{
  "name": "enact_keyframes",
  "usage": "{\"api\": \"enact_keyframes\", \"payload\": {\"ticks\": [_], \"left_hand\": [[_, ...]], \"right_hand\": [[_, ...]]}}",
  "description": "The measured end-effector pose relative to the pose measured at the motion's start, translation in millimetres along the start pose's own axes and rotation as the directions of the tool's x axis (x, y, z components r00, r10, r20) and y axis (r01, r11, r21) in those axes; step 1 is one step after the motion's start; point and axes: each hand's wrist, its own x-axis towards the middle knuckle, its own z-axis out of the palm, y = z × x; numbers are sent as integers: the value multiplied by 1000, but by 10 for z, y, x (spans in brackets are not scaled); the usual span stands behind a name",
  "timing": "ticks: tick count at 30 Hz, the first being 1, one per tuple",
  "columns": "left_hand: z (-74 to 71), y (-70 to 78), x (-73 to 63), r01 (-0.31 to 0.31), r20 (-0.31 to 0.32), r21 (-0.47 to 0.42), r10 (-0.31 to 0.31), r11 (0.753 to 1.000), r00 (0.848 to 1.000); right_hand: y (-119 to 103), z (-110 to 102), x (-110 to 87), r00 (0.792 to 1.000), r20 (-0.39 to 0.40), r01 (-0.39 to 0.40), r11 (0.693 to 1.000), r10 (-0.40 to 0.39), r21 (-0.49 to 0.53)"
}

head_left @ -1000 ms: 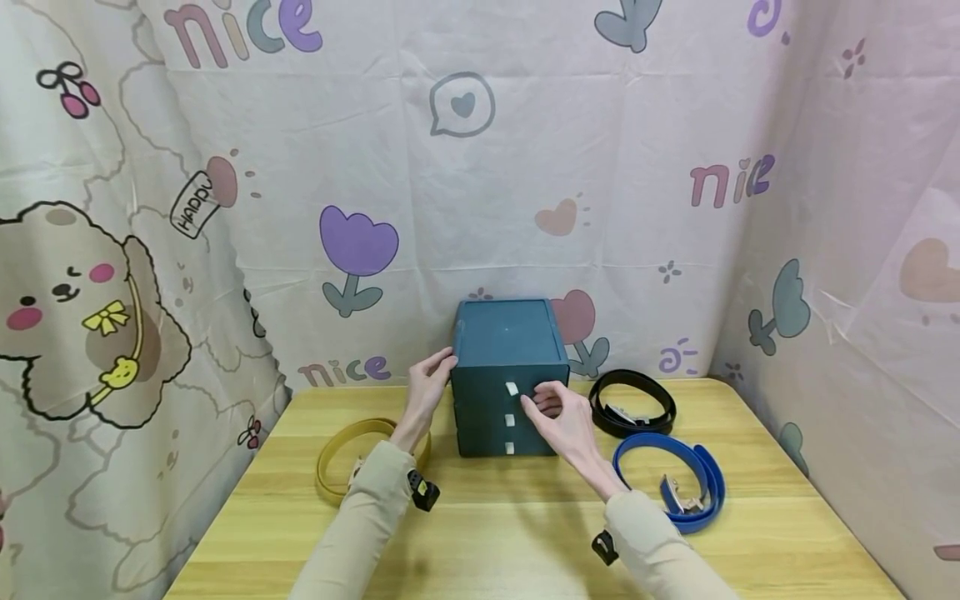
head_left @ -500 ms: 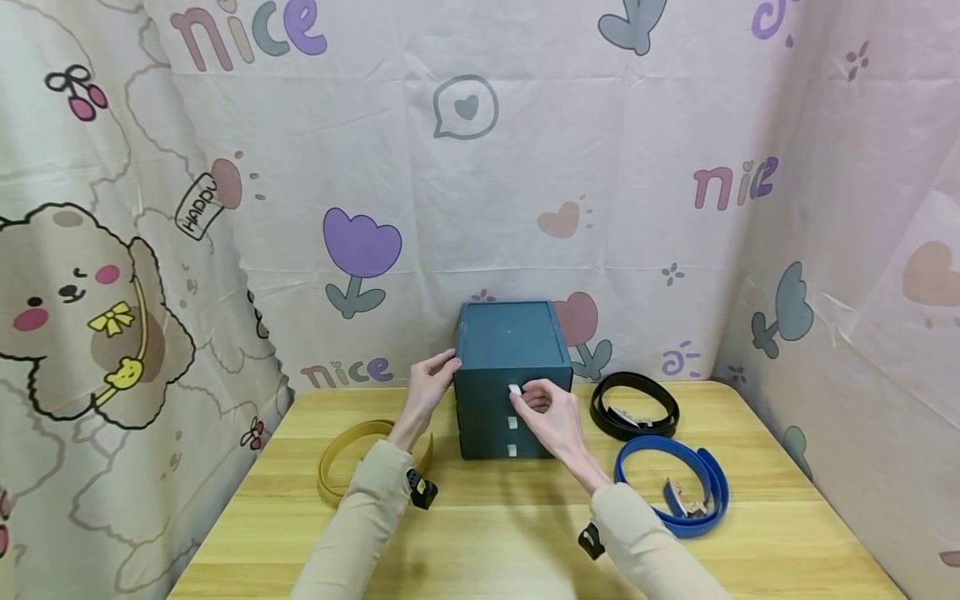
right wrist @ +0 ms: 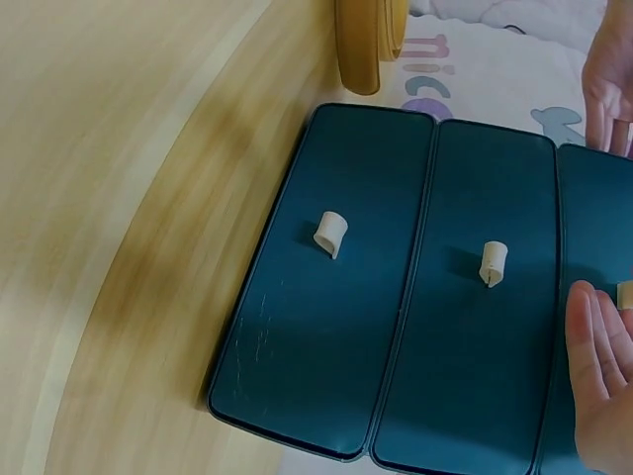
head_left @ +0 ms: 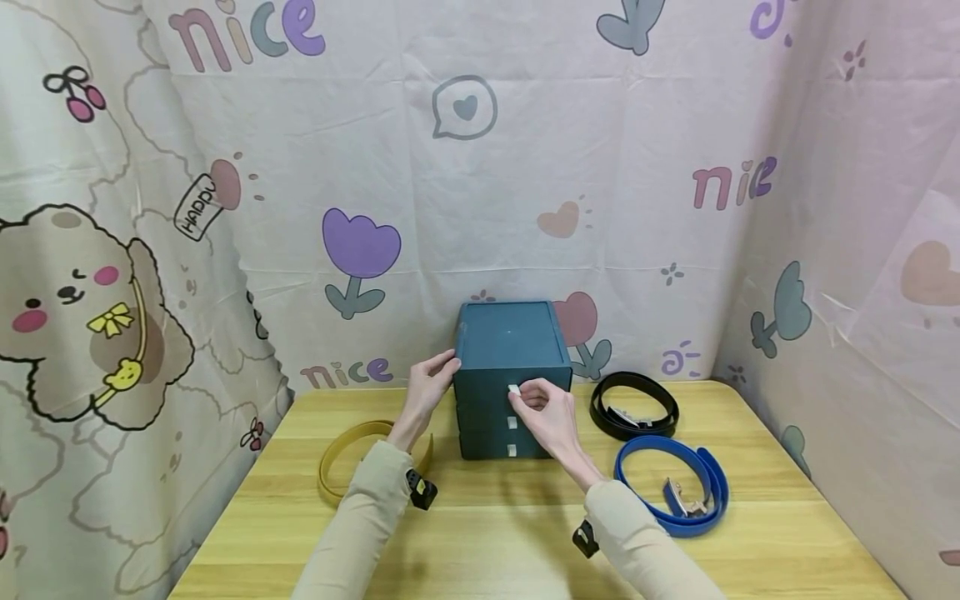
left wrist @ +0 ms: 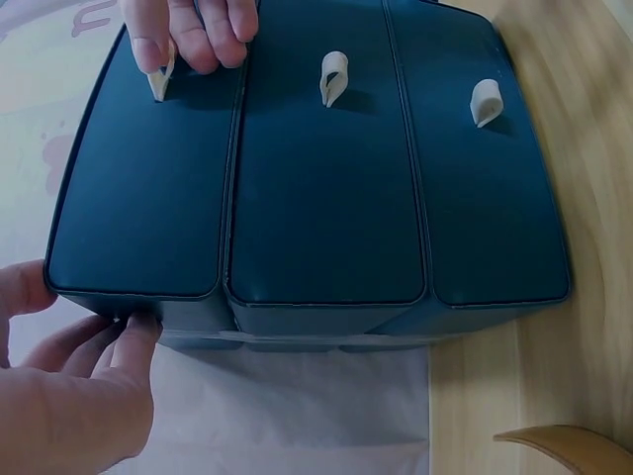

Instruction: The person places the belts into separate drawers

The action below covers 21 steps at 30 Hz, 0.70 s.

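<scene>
A dark teal drawer box (head_left: pixel 513 335) with three stacked drawers stands at the back of the table. Each drawer front carries a small white loop tab. My left hand (head_left: pixel 427 390) holds the box at its upper left front corner, fingertips bent against the edge and side in the left wrist view. My right hand (head_left: pixel 551 414) pinches the tab (left wrist: pixel 163 77) of the top drawer between thumb and fingers. Lower down, the middle tab (left wrist: pixel 335 77) and bottom tab (left wrist: pixel 486 101) stick out untouched. All three drawers look closed.
A coiled yellow belt (head_left: pixel 327 467) lies left of the box, partly behind the left forearm. To the right lie a coiled black belt (head_left: pixel 670 400) and a coiled blue belt (head_left: pixel 716 483), both with metal buckles. A printed curtain (head_left: pixel 480 208) hangs close behind the wooden table (head_left: pixel 480 550).
My right hand has moved left from beside the top tab onto it, and its fingers have closed there. My left hand stays at the corner. Box and belts have stayed put.
</scene>
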Motion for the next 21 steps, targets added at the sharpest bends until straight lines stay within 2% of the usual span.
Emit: {"api": "enact_keyframes", "payload": {"ticks": [12,21], "left_hand": [[-11,-1,-6,-16,14,5,16,1000,1000],[-3,1,-4,-3,1,12,3,1000,1000]], "right_hand": [[-12,11,-8,1000,-11,-5,999,5,34],[-28,27,-36,997,3,-81,990,81,115]]}}
